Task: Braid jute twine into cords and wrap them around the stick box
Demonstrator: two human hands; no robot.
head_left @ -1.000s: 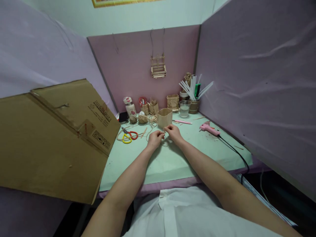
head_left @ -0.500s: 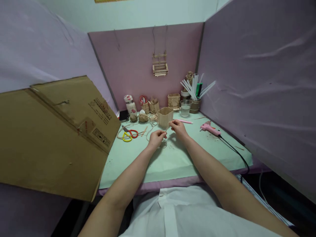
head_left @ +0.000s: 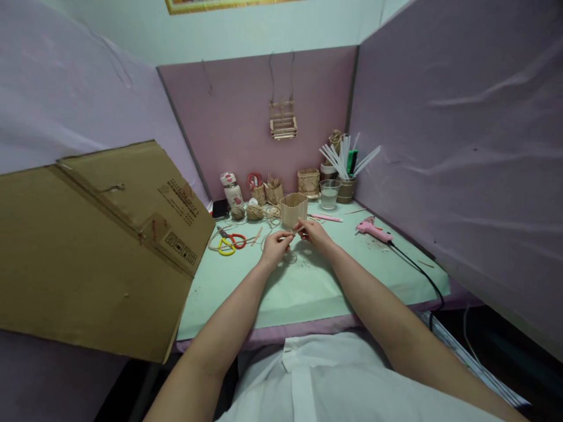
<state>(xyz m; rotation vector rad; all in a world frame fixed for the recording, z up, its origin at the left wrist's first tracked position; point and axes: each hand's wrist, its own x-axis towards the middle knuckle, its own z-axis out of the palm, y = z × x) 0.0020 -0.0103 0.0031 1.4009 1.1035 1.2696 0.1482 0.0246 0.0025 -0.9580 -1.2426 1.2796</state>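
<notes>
My left hand [head_left: 276, 247] pinches a strand of twine [head_left: 291, 258], part of which loops down onto the table just below the fingers. Close beside it, my right hand [head_left: 314, 233] is closed in a pinch on the same thin strand, its fingertips nearly meeting the left ones. Right behind both hands stands a box of upright wooden sticks [head_left: 294, 206], open at the top. Balls of twine [head_left: 254, 211] lie behind and to the left, with loose strands trailing from them. The exact ends of the strand between my fingers are too small to see.
Scissors [head_left: 226, 245] with red and yellow handles lie left of my hands. A pink glue gun [head_left: 373, 230] with a black cord rests at right. A pink pen [head_left: 326, 217], plastic cup [head_left: 329, 193] and bottle [head_left: 231, 190] are at the back. A cardboard sheet [head_left: 109, 252] leans at left.
My right hand has come down slightly and nearer the left, so the fingertips are almost together. The view has tilted up a little.
</notes>
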